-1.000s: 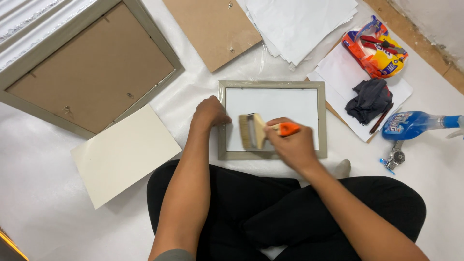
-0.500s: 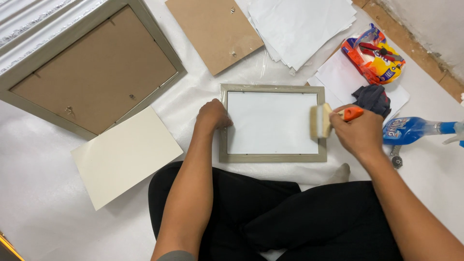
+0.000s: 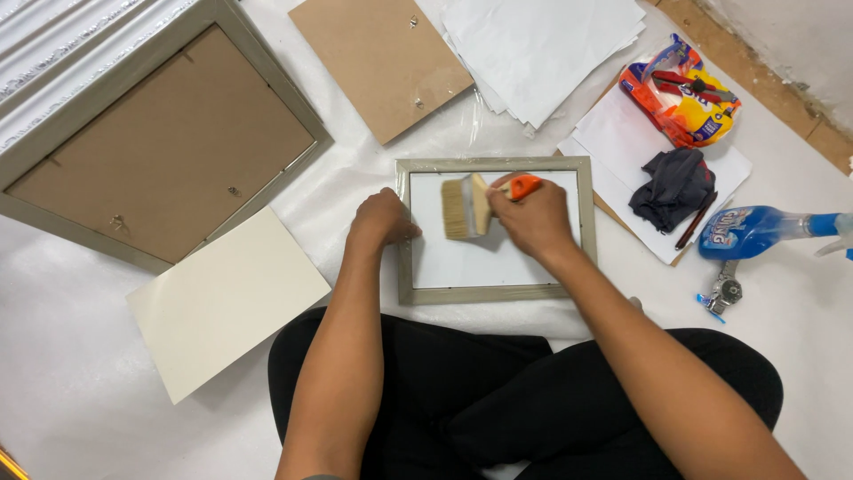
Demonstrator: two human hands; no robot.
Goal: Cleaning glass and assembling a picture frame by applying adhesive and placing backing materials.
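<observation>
Small frame (image 3: 495,229) flat on white floor sheet (image 3: 80,391), centre of scene, just far of crossed legs. Grey-green moulding, pale pane inside.

Left hand (image 3: 382,219) curled shut over frame's left rail, pinning it down. Right hand (image 3: 536,216) closed around brush (image 3: 480,203): orange handle in the fist, wide pale bristles pointing left, over the pane's far-left part. Cannot tell if bristles touch the pane.

Handling, judged:
- Frame: light, stiff, thin rails. Probably slides easily on the smooth sheet, hence the pinning hand. Best held by the rails, or two opposite rails for lifting; never by the pane.
- Pane: likely glass or acrylic, so fragile, slick, marks easily. Light pressure only.
- Brush: light, rigid handle, soft bristles. Handle grip near the ferrule gives control.

Around:
- Big frame (image 3: 155,142) far left, face down, brown backing up.
- Cream board (image 3: 227,302) near left, apart from the small frame.
- Brown backing board (image 3: 382,62) far centre, white sheets (image 3: 542,49) stacked just right of it.
- Right: orange packet (image 3: 680,89), dark cloth (image 3: 666,187) on paper, blue spray bottle (image 3: 755,229) lying on its side, well clear of the frame.
</observation>
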